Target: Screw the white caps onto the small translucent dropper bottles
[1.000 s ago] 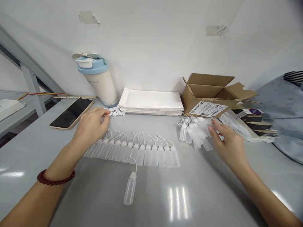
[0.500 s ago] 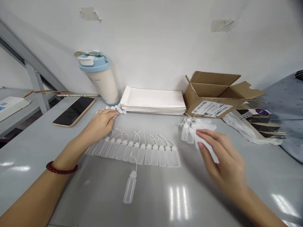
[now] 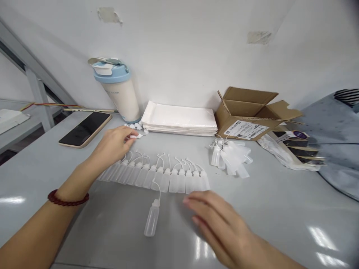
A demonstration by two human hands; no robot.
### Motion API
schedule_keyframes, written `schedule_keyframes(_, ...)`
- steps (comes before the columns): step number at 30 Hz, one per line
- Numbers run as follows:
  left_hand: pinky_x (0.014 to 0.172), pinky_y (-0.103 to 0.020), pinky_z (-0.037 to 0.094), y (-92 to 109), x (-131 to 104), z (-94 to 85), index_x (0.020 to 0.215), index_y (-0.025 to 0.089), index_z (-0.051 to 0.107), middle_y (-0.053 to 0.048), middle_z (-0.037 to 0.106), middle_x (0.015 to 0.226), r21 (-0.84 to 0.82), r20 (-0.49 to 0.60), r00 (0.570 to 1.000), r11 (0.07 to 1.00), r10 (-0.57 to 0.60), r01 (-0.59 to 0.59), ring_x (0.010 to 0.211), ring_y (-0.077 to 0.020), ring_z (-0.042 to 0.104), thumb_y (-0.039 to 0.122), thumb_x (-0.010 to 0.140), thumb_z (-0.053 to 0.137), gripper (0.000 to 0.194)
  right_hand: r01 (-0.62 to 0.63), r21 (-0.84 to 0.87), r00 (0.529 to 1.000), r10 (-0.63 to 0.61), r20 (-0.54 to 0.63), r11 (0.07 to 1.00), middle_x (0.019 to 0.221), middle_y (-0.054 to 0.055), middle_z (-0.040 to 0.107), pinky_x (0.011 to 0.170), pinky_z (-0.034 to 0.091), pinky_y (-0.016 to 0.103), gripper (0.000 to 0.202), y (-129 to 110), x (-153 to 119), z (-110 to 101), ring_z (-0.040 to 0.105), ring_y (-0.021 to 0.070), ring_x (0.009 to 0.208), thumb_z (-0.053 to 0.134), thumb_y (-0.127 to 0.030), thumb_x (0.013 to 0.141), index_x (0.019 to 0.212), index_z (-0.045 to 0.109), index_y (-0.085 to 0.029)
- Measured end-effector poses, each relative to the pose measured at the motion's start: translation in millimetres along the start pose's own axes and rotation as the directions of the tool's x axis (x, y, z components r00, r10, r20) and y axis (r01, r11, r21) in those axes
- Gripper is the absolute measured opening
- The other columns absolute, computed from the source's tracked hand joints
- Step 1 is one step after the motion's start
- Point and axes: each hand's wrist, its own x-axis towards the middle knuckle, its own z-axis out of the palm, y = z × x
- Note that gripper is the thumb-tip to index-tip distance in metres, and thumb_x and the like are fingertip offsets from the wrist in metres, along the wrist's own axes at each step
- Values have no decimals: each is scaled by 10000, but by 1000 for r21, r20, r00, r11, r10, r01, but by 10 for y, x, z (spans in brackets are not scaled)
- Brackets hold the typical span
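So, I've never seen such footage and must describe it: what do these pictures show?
No machine here: you see a person's bare left hand and right hand, filmed by a camera worn on the head, looking forward and down. On the grey table lie a row of small bottles, a single bottle nearer the camera, and a heap to the right. Behind them are a tumbler, white stack and open box; a phone lies at left. The left hand touches a white piece near others; whether it grips it is unclear. The right hand, blurred, is open with nothing visible in it.
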Motion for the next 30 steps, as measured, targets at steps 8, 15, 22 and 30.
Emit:
schedule_keyframes(8,832,-360,480,265,-120,-137,956,162,664,-53,712,956,-319,-143,979,943,-148,96,935,-250,643,301,857,601,182,25,-184,909,54,413,983,639,-2,656,384,323,281,235,-259,300,459,575,174,458,395,-321,1003,1104,563,-192)
schedule_keyframes(15,843,-351,522,401,-174,-140,828,187,652,-30,714,868,-649,-116,970,756,-214,89,859,-216,665,296,741,702,148,-59,-316,897,189,400,947,522,-10,653,361,89,292,236,-331,499,662,514,155,348,501,-408,941,833,566,-209)
schedule_keyframes(22,676,-244,538,533,-254,-159,693,192,549,-1,699,841,-901,101,983,405,-152,155,762,-143,651,268,663,799,263,29,-274,954,55,295,961,533,-16,561,385,224,288,177,-306,338,597,457,147,390,425,-179,905,807,571,-200)
schedule_keyframes(30,577,-174,497,765,-405,-170,634,183,514,45,649,734,-958,285,957,48,47,283,602,-72,597,184,685,791,282,-44,-115,997,50,52,992,648,-6,452,448,373,228,209,-60,177,81,395,134,495,357,-69,925,938,549,-150)
